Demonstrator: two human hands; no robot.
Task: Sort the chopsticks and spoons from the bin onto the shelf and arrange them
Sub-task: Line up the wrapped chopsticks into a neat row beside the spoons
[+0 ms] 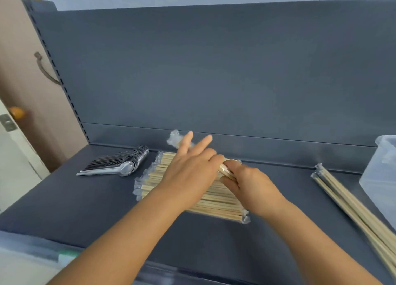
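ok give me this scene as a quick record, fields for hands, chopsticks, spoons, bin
left hand: fingers spread, resting on the wrapped chopstick pile
right hand: pinching a wrapped chopstick pair above the pile
spoons: metal, stacked in a row left of the pile
long skewers: wrapped, on shelf at right
bin: clear plastic, far right edge
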